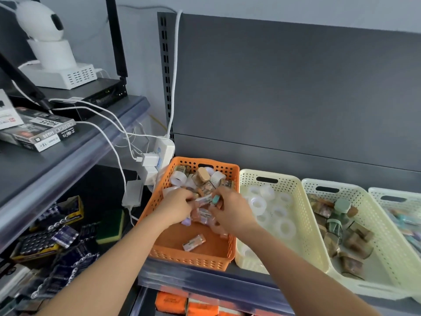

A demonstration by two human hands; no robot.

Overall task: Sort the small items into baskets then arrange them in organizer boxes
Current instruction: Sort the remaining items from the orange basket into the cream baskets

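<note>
Sorting partly done — left hand (176,206) and right hand (230,210) curl their fingers round packets (205,215) in the mixed orange basket (196,258); right of them, cream baskets (306,215) hold tapes (258,204), jars (341,207).

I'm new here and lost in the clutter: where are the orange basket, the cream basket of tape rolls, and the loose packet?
orange basket (189,258): head view, front wall.
cream basket of tape rolls (248,181): head view, far wall.
loose packet (194,242): head view, its middle.
</note>
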